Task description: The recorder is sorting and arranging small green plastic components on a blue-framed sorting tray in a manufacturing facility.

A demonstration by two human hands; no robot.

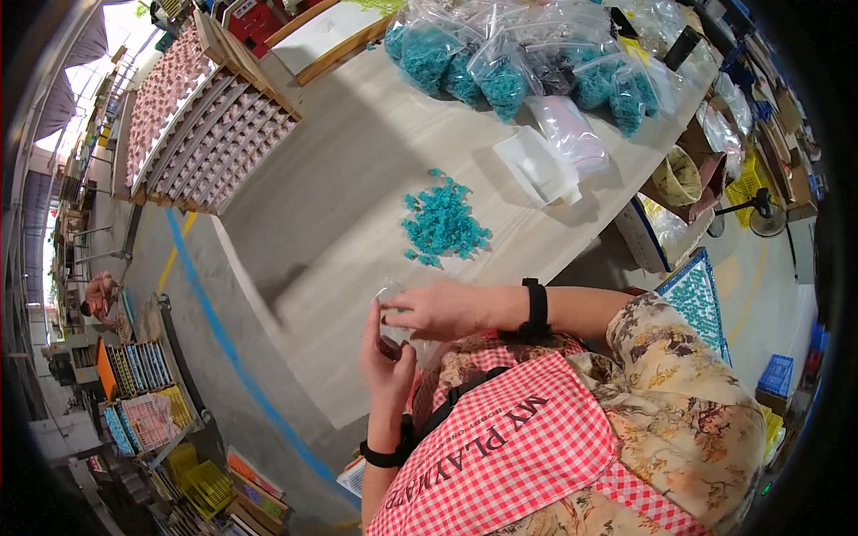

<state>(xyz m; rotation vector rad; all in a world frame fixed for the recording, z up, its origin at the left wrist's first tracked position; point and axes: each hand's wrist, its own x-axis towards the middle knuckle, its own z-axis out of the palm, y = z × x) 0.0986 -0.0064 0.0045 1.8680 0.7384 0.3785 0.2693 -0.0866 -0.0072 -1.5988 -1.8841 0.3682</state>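
One apron (518,438); left fingers (371,323) grasping one bag (390,290), right fingers (404,302) unclear; one teal pile (444,221)

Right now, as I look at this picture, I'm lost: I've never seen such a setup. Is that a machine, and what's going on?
No machine here: these are a person's own bare hands. The picture comes from a wide fisheye camera worn on the person's head, looking down, so straight edges bend near the rim. On the pale table lies a loose pile of small turquoise pieces; farther back are clear bags of turquoise pieces and a white tray. The left hand and right hand meet in front of the body, with what seems a clear plastic bag; I can't tell which hand grips it.
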